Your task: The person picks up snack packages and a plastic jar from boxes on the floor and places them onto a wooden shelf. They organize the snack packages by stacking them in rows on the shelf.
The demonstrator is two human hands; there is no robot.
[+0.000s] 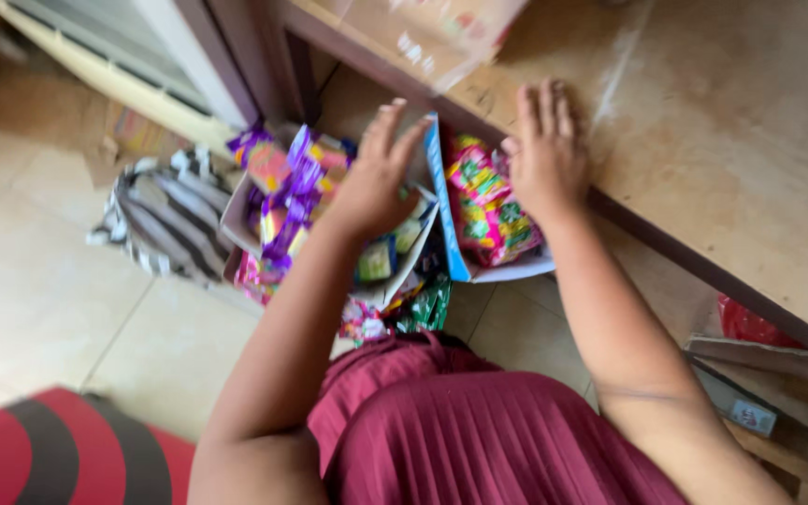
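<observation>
My left hand (376,173) is spread open, fingers apart, over a cardboard box (236,217) on the floor filled with purple and pink snack packets (287,182). It holds nothing. My right hand (544,154) lies flat, palm down, on the edge of a wooden table top (722,122). Just below that hand stands a second box with a blue flap (443,201), holding pink and green candy packets (488,206). The picture is blurred by motion.
A striped black and white cloth (165,220) lies on the tiled floor (39,290) left of the boxes. A red and grey mat (58,449) is at the bottom left. My maroon pleated skirt (479,430) fills the bottom middle. A red bag (750,323) sits under the table.
</observation>
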